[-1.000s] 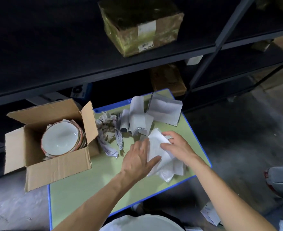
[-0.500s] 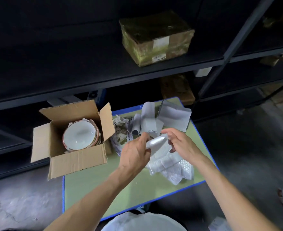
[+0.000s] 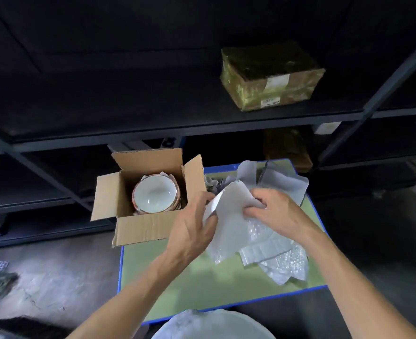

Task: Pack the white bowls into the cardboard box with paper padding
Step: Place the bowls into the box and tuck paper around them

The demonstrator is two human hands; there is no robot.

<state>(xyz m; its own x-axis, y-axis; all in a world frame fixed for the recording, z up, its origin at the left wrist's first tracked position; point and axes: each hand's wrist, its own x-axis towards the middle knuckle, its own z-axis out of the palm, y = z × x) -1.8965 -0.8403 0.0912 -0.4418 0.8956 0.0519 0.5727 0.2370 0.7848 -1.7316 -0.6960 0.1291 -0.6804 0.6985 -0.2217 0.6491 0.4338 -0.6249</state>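
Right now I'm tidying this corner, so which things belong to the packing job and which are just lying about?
Job: cardboard box, white bowls inside it, padding sheet gripped by left hand and right hand, spare paper on the table.
Lying about: taped parcel on the shelf, brown package below it.

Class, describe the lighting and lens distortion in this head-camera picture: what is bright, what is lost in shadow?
Head view: green table, padding sheet and bowl are well lit, the bowl with soft glare; shelves above sink into near-black; their rails slant and splay, wide-angle distortion.
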